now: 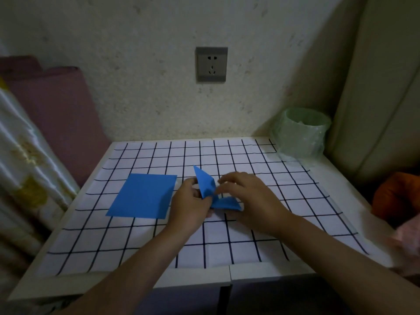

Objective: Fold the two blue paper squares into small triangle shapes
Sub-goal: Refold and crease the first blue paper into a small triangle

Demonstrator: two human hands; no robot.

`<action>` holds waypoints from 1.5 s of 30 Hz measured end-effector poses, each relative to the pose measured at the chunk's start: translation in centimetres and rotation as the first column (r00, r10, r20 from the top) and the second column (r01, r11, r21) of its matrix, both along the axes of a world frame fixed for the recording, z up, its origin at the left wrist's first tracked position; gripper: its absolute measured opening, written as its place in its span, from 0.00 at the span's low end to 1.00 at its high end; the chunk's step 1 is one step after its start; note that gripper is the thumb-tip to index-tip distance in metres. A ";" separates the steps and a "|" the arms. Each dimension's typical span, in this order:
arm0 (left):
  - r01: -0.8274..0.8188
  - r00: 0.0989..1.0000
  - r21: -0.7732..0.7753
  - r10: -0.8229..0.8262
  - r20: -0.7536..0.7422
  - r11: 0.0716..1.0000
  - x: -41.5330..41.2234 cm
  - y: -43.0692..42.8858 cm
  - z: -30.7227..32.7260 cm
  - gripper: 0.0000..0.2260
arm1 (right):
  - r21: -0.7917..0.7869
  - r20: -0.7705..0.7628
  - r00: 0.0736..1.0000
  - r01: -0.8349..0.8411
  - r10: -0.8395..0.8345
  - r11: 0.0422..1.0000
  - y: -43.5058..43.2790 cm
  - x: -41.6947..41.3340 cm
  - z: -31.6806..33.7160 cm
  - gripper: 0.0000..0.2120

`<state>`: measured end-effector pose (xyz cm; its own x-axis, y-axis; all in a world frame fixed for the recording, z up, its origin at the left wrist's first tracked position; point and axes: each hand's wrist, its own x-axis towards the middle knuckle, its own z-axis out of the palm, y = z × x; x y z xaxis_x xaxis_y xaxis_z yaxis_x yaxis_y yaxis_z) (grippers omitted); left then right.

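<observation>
In the middle of the frame, two hands work one blue paper (208, 185), bent into pointy flaps. The left hand (189, 206) and right hand (247, 196) both pinch it with curled fingers. A second paper, the flat square (143, 196), lies just left on the checked cloth (136, 244). One crinkly green bin (300, 133) sits upper right.

Honestly nothing to read here, no text, brand, number or sign I can make out. The wall socket (211, 64) shows just its pin holes, the checked sheet (91, 242) on the surface is only dark grid lines, and the flat blue paper square (143, 196) and the folded blue paper (205, 183) are plain
</observation>
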<state>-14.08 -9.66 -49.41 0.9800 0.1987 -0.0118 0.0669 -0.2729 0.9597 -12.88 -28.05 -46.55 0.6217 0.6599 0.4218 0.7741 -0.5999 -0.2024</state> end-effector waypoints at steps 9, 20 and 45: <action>-0.199 0.919 0.666 -0.100 0.382 0.719 -0.8 1.9 0.1 0.38 | -0.050 -0.034 0.993 -0.113 0.111 0.992 -1.1 0.3 -0.7 0.14; 0.276 0.720 0.829 -0.676 0.157 0.486 -2.0 3.9 -0.4 0.13 | -0.055 -0.076 0.985 -0.158 0.153 0.986 -2.4 -0.1 -1.9 0.12; 0.317 0.678 0.764 -0.697 0.232 0.562 -3.2 3.4 -0.5 0.10 | 0.069 -0.678 0.722 0.246 -0.136 0.967 -2.7 1.8 -0.4 0.01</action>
